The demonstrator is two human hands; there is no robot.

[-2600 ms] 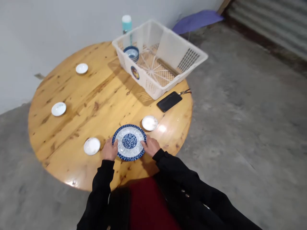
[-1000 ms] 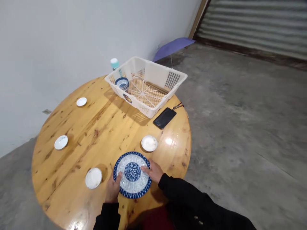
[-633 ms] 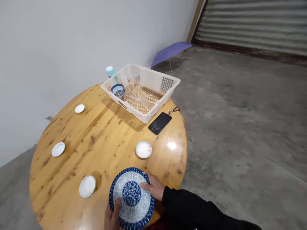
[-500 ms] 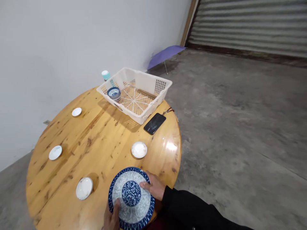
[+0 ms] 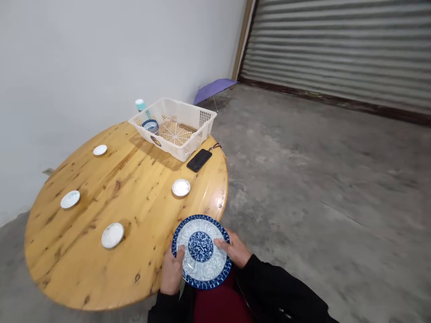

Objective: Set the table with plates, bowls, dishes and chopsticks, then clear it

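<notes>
A round blue-and-white patterned plate is held between my two hands at the near right edge of the table. My left hand grips its left rim, thumb on top. On the right rim, my right hand has its thumb lying over the plate's face and its other fingers underneath, hidden. Whether more plates are stacked below this one I cannot tell. Closest to the plate on the tabletop are a small white dish beyond it and another small white dish to its left.
The round wooden table also bears two more small dishes, one of them a far white dish. A white plastic basket holds stacked blue-and-white bowls. Beside it lies a black phone. A purple umbrella stands open on the floor.
The plate has moved right and away from the table's middle, toward its edge, with both hands on it. My view has shifted, showing more floor and more of my left arm.
</notes>
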